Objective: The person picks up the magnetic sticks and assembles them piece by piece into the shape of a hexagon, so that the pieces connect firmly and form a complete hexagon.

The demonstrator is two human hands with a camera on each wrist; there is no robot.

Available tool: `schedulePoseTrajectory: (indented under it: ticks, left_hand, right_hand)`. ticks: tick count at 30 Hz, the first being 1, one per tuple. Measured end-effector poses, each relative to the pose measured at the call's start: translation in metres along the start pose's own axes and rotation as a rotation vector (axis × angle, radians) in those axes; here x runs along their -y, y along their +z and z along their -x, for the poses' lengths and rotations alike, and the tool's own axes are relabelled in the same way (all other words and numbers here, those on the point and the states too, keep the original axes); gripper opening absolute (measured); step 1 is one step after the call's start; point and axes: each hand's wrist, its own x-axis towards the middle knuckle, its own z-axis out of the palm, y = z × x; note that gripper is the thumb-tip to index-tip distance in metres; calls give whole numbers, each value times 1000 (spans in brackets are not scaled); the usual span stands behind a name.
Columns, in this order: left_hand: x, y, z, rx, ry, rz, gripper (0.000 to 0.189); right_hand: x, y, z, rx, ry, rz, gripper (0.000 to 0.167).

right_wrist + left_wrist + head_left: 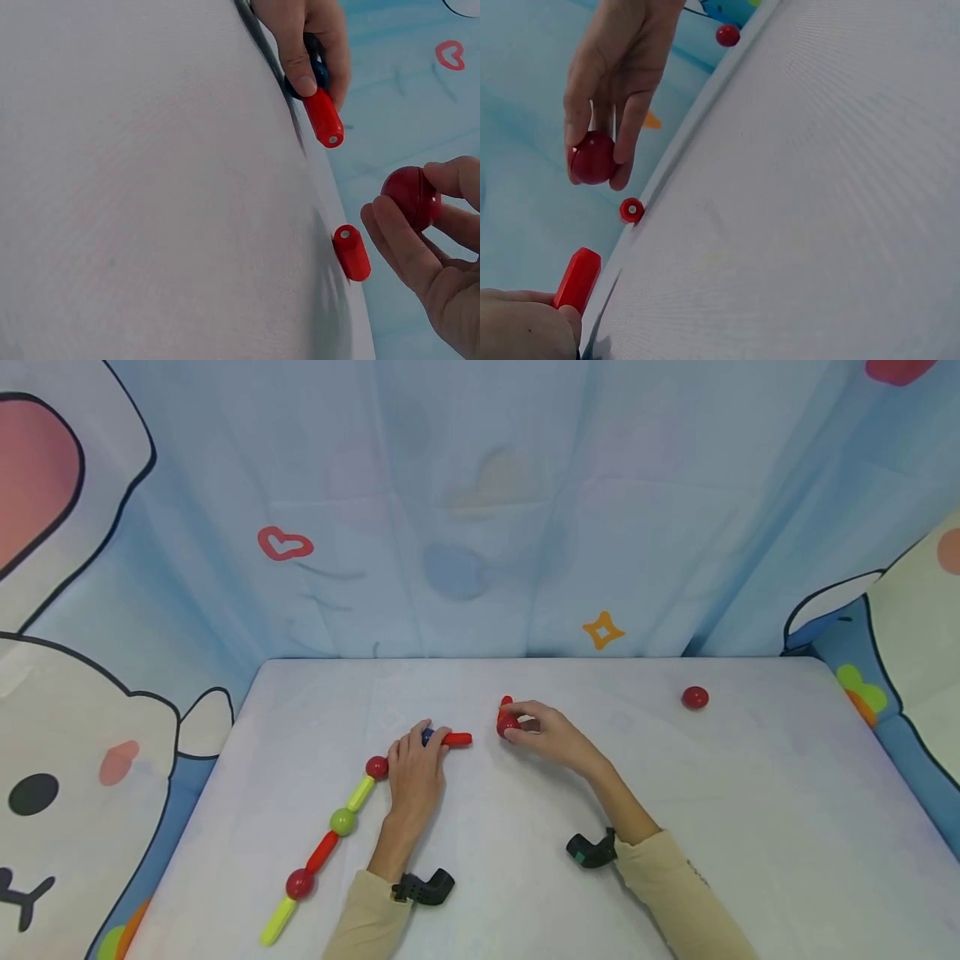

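My left hand (415, 781) grips a blue ball (427, 737) with a red stick (459, 739) sticking out to the right. Left of that hand runs a slanting row of sticks and balls: a red ball (377, 767), a yellow stick (361, 793), a green ball (342, 822), a red stick (322, 852), another red ball (300, 884) and a yellow stick (278, 922). Whether the row joins the blue ball is hidden under the hand. A separate red ball (411, 198) is pinched between the fingers of my right hand (553, 739). Beside it on the table lies a loose red stick (352, 253).
One more red ball (695, 697) rests on the white table (510, 877) toward the far right. A blue patterned curtain (465, 510) hangs behind the table's far edge. Dark wrist cameras are strapped to both wrists.
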Motion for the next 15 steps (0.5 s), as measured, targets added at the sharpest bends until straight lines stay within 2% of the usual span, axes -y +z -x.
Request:
schedulePoseTrajectory:
  ticks: [8, 15]
  left_hand:
    - [-1, -1, -1, 9, -10, 15, 33]
    - [-3, -1, 0, 14, 10, 21, 35]
  right_hand:
    - [2, 12, 0, 66, -40, 96, 41]
    - [1, 24, -2, 30, -82, 148, 38]
